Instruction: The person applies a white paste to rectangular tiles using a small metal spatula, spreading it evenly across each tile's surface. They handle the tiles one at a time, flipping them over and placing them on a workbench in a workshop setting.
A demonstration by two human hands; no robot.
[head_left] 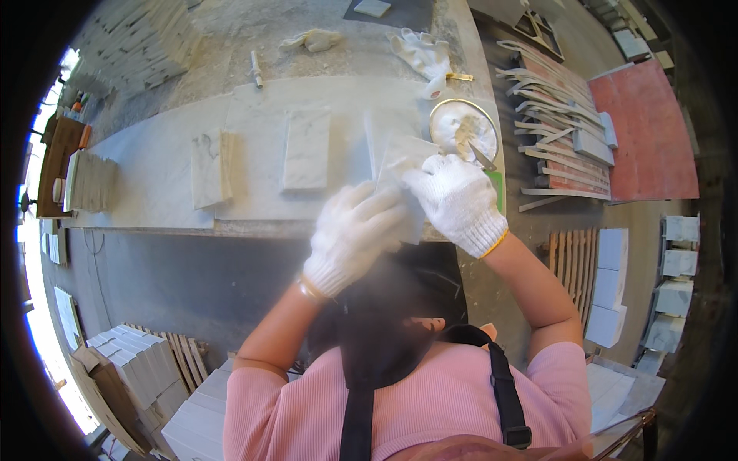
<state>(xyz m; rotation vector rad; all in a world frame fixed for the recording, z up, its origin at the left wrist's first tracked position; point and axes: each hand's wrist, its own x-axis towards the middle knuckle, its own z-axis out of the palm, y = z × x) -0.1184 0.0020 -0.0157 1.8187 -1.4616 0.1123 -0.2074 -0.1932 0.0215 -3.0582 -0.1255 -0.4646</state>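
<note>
I wear white knit gloves on both hands. A pale marble tile (407, 152) is tilted up over the table's near edge, with hazy outlines. My left hand (357, 234) is closed on its near left side, thumb and fingers round the edge. My right hand (459, 201) has its fingers closed at the tile's right side, just below a round tin of white paste (453, 121). A grey scraper blade (483, 157) shows between the tin and my right fingers; its handle is not visible. Beyond the tile lies another flat pale slab (377, 127).
Stacked marble tiles (211, 169) and another tile stack (306, 150) stand left along the table (161, 184). White gloves (421, 54) and a marker-like white stick (256, 69) lie farther back. Stone strips (553, 115) are piled at right; boxed tiles (138, 357) stand at lower left.
</note>
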